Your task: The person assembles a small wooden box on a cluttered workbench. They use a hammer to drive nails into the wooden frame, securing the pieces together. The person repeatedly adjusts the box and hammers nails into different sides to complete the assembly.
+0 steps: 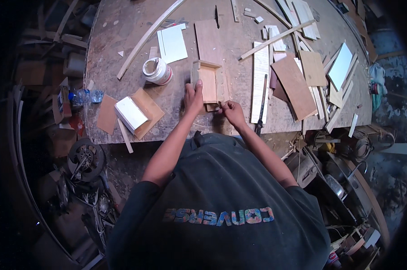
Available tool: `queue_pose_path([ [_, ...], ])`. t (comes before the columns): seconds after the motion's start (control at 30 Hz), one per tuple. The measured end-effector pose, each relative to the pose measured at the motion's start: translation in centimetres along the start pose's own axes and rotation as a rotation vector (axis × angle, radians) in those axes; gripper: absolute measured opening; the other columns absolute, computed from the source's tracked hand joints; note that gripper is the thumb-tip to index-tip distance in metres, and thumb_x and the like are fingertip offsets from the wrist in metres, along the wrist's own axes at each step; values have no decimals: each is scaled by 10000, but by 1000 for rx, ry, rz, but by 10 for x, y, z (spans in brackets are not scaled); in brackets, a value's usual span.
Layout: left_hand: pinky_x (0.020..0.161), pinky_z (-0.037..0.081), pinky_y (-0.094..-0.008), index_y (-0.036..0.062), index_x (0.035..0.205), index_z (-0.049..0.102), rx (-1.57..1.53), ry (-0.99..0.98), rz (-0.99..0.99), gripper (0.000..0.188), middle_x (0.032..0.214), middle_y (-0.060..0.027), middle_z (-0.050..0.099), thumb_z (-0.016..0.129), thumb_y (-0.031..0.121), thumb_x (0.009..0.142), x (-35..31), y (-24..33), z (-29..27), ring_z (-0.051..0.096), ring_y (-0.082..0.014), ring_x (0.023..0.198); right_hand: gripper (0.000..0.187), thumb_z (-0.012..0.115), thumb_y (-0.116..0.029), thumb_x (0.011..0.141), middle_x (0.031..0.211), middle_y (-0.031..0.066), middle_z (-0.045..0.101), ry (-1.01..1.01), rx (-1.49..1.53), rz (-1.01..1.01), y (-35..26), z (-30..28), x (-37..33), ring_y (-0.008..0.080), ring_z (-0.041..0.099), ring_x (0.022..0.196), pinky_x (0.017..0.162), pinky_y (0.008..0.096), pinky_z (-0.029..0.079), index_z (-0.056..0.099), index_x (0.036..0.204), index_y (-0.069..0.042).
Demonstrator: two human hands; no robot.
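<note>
A small shallow wooden box (209, 85) with raised sides lies near the front middle of the workbench. My left hand (194, 96) is closed on its left wall, thumb over the top edge. At the box's near right corner my right hand (232, 112) pinches with its fingertips; what is between them is too small to make out. A short wood piece (211, 108) shows at the box's near end, beside those fingertips. Beyond the box lies a flat reddish-brown board (211, 39). To the left stands an open white tub (157, 72).
A white block (131, 114) sits on brown panels at the left, near a plastic bottle (85, 96). On the right, a long white-faced strip (259, 83), a dark slim tool (261, 105) and several boards (294, 87) are scattered. A curved wood strip (145, 40) lies at the far left.
</note>
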State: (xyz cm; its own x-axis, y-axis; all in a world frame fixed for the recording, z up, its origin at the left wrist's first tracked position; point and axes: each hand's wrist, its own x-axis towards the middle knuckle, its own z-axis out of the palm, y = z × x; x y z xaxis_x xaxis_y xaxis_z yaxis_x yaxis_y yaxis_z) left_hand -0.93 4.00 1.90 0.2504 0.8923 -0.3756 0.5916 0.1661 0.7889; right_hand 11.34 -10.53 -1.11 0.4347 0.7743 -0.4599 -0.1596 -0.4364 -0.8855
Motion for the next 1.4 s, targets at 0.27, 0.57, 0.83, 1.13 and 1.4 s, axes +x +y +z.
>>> queue_pose_path([
  [0.27, 995, 421, -467, -17, 1198, 499, -70, -44, 22, 659, 1168, -311, 618, 414, 610, 1015, 9, -17, -6, 585, -441, 1149, 287, 557, -251, 1059, 806, 24, 694, -296, 284, 146, 7, -25, 6, 88, 590, 746, 739, 241, 484, 702, 989, -14],
  [0.57, 956, 447, -510, -27, 1186, 497, -23, 2, 20, 665, 1144, -347, 628, 457, 609, 1000, 11, -26, -8, 586, -510, 1132, 336, 616, -288, 1015, 678, 59, 667, 74, -415, -220, -18, -16, -7, 126, 573, 603, 601, 316, 463, 702, 891, 12],
  [0.83, 952, 465, -494, -16, 1189, 552, -54, 30, -27, 639, 1134, -322, 654, 489, 590, 995, 0, -15, -6, 612, -483, 1127, 264, 666, -238, 951, 697, 210, 666, 88, -445, -174, -46, -17, -5, 278, 649, 597, 598, 398, 490, 714, 894, 16],
  [1.13, 965, 461, -419, -20, 1207, 564, -146, 23, 13, 653, 1109, -239, 669, 492, 595, 1003, 11, -37, -1, 631, -345, 1084, 291, 687, -265, 907, 1149, 187, 693, 341, -921, -395, -27, -42, 18, 376, 667, 1016, 871, 450, 537, 734, 1147, -107],
  [1.4, 872, 508, -465, -6, 1146, 558, -245, -43, -67, 623, 1047, -282, 672, 484, 595, 1002, 13, -38, 0, 657, -439, 1008, 271, 690, -272, 891, 1141, 96, 605, -66, -949, -577, -40, -29, 7, 311, 561, 1103, 920, 468, 434, 720, 1152, -205],
])
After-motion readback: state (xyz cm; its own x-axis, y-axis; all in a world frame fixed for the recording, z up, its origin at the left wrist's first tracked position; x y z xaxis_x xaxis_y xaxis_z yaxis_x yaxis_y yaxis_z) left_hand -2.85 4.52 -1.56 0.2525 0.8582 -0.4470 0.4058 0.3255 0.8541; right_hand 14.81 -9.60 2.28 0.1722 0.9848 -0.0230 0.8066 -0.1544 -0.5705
